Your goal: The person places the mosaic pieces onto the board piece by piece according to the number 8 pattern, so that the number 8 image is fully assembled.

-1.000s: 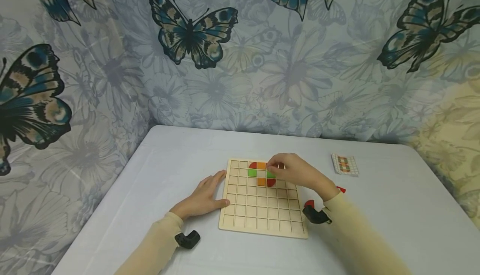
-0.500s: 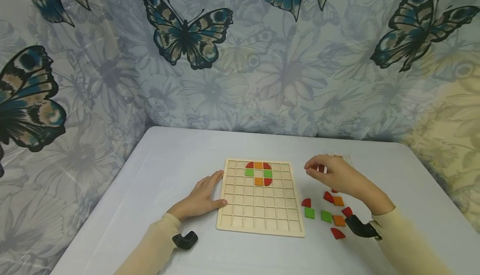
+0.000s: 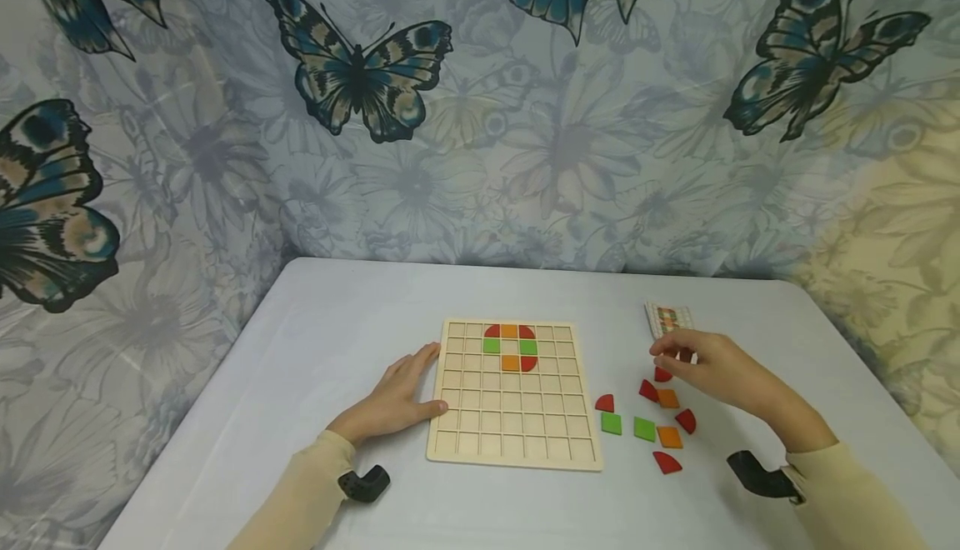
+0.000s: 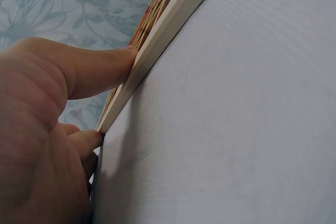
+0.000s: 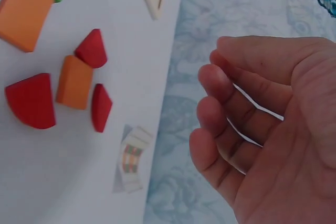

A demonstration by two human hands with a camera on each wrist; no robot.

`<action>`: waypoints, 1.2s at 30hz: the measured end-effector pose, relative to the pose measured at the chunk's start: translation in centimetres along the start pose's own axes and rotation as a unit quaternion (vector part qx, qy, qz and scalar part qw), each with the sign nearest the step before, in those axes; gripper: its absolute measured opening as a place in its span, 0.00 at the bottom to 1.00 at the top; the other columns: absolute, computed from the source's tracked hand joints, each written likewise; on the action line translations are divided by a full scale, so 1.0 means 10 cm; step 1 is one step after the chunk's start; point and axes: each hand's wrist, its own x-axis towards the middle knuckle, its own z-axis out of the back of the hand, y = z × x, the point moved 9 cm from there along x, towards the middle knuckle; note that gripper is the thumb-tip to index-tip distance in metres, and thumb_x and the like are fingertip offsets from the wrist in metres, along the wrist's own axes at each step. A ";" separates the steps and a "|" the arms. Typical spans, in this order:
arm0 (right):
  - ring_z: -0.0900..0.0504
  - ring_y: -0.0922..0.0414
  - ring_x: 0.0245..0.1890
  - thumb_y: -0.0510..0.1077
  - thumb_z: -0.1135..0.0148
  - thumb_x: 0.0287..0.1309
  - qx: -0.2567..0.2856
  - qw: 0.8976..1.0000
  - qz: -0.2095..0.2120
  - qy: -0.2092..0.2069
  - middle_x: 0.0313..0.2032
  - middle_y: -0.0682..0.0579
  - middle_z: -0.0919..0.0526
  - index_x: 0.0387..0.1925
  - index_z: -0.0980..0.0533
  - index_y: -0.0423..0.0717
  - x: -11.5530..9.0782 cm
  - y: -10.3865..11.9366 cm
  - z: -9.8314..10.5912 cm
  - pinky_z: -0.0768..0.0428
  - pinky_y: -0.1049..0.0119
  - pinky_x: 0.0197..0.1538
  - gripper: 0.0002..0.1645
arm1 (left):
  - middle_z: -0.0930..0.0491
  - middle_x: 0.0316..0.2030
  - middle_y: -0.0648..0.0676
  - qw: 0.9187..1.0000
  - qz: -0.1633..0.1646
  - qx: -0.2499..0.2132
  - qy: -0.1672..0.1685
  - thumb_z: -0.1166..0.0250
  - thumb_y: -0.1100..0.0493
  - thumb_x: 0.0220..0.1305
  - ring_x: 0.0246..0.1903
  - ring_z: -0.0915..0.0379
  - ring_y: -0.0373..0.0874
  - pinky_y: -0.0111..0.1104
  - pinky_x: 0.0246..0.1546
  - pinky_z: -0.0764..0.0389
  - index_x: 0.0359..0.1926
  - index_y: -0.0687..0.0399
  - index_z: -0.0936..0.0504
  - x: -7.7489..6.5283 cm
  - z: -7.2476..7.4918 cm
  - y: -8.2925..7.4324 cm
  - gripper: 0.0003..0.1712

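Note:
A square wooden grid board lies on the table. Set into its upper cells are red quarter-round tiles, orange square tiles and green square tiles, arranged around one bare cell, with a bare cell at the lower left too. My left hand rests at the board's left edge, fingers extended and thumb touching the rim. Right of the board my right hand hovers over the loose tiles, close above a red quarter-round tile. Its fingers are loosely bent, with nothing between them in the right wrist view.
Several loose tiles lie right of the board, among them a green square, an orange square and a red quarter-round. Behind the right hand lies a pattern card. Butterfly-printed cloth hangs behind the white table.
My right hand has left the board, where a red quarter-round tile now shows in the upper right cell, and moved right over the loose tiles. My left hand stays at the board's edge.

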 end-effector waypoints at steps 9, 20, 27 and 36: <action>0.27 0.58 0.37 0.37 0.36 0.64 0.010 0.998 -0.030 0.059 0.42 0.50 0.19 0.54 0.21 0.39 0.02 -0.19 -0.35 0.22 0.71 0.32 0.17 | 0.51 0.81 0.55 1.000 -0.001 0.000 0.000 0.31 0.42 0.63 0.79 0.63 0.66 0.66 0.75 0.56 0.82 0.49 0.54 -0.01 -0.01 0.02 0.57; 0.23 0.54 0.41 0.37 0.33 0.60 -0.041 0.995 -0.056 0.072 0.44 0.50 0.17 0.53 0.19 0.41 0.04 -0.28 -0.52 0.16 0.51 0.47 0.18 | 0.51 0.81 0.57 1.000 0.005 -0.006 0.002 0.30 0.43 0.62 0.79 0.63 0.67 0.66 0.75 0.56 0.82 0.48 0.54 -0.01 0.00 -0.01 0.57; 0.25 0.56 0.38 0.33 0.36 0.60 -0.056 0.996 -0.041 0.059 0.40 0.53 0.20 0.48 0.18 0.44 0.04 -0.22 -0.56 0.19 0.63 0.40 0.14 | 0.51 0.81 0.56 1.000 0.005 -0.008 0.000 0.30 0.43 0.62 0.79 0.64 0.67 0.66 0.75 0.57 0.82 0.47 0.54 -0.02 0.01 0.00 0.56; 0.26 0.57 0.33 0.33 0.36 0.62 -0.063 0.994 -0.064 0.066 0.39 0.50 0.21 0.50 0.19 0.42 0.03 -0.23 -0.60 0.25 0.69 0.26 0.14 | 0.52 0.81 0.55 1.000 0.018 -0.010 0.003 0.31 0.41 0.62 0.80 0.65 0.65 0.66 0.75 0.56 0.82 0.43 0.54 -0.02 0.00 0.03 0.56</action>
